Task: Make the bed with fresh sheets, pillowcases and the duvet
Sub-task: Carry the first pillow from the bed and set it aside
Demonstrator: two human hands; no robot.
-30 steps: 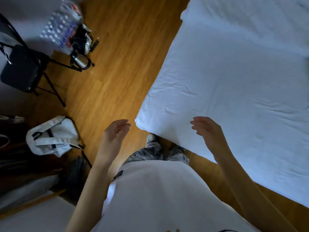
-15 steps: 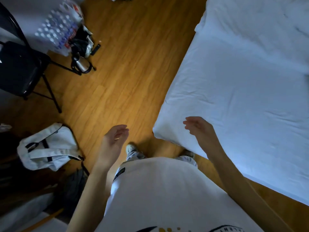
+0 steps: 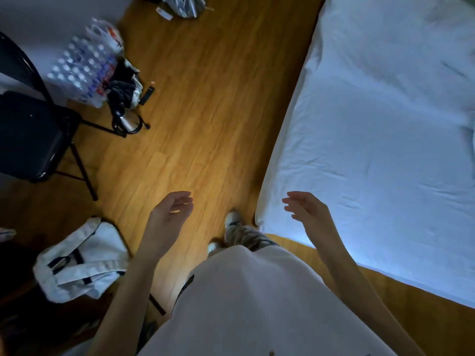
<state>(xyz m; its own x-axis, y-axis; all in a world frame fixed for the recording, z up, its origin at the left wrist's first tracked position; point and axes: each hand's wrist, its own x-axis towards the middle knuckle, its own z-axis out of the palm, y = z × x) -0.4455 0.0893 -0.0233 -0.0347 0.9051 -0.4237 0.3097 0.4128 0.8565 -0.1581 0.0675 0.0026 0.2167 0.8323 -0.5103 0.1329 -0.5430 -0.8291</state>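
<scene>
Bed [image 3: 385, 140] with white sheet fills right of frame, cut off at top and right edges, near corner at lower centre. Left hand [image 3: 169, 214] and right hand [image 3: 309, 214] both empty, fingers relaxed, held in the air. White backpack [image 3: 82, 260] lower left; blurred chair [image 3: 28, 134] left, partly cropped.

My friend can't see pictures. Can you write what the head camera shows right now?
A person stands at the corner of a bed covered in a white sheet, left hand and right hand open and empty. On the wooden floor lie a white backpack and a black chair.
</scene>
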